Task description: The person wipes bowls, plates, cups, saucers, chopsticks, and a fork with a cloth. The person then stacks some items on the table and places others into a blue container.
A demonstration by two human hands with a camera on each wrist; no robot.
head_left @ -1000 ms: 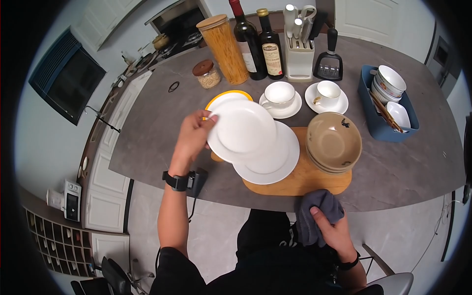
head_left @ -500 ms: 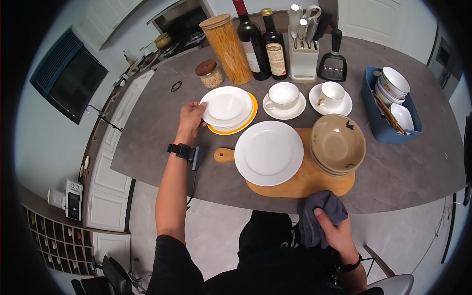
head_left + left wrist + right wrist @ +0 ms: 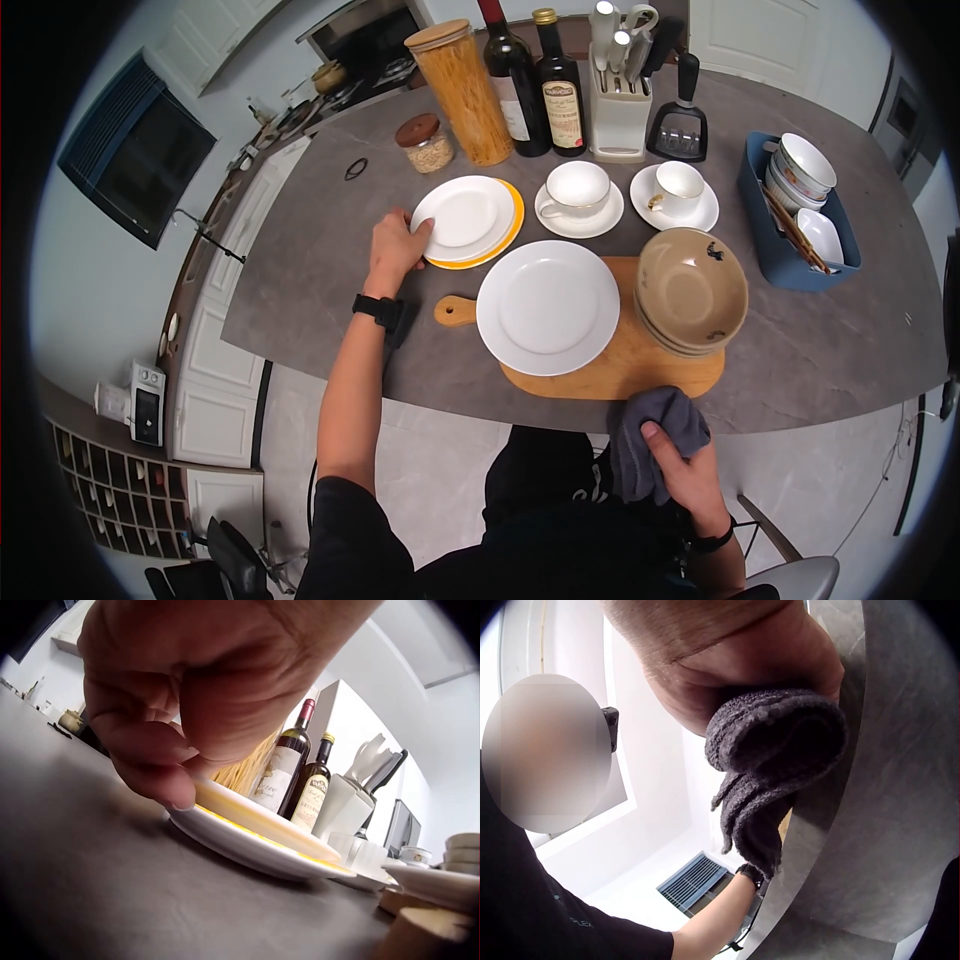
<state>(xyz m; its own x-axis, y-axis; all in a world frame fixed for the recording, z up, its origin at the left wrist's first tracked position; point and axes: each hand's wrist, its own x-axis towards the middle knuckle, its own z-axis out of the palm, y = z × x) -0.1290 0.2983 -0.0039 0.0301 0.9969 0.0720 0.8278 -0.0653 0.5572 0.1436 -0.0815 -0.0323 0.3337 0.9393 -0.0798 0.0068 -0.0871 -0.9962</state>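
Note:
At the left of the head view, my left hand [image 3: 398, 245] pinches the rim of a white plate [image 3: 465, 218], which lies on the yellow-rimmed plate [image 3: 515, 220]. The left wrist view shows the fingers [image 3: 169, 787] curled at the edge of this stack. My right hand [image 3: 690, 480] grips a bunched grey cloth [image 3: 650, 440] at the table's front edge; in the right wrist view the cloth [image 3: 757, 780] hangs in folds below the palm. A large white plate [image 3: 547, 308] lies on the wooden board [image 3: 610, 375], beside stacked brown bowls [image 3: 690, 285].
Two white cups [image 3: 577, 187] on saucers stand behind the board. Farther back are a pasta jar [image 3: 465, 100], a small jar [image 3: 425, 148], two bottles [image 3: 563, 105] and a knife block [image 3: 618, 120]. A blue basket [image 3: 800, 255] with bowls stands at the right.
My left hand has carried the small white plate from above the large plate back and left onto the yellow-rimmed one. The right hand still holds the cloth.

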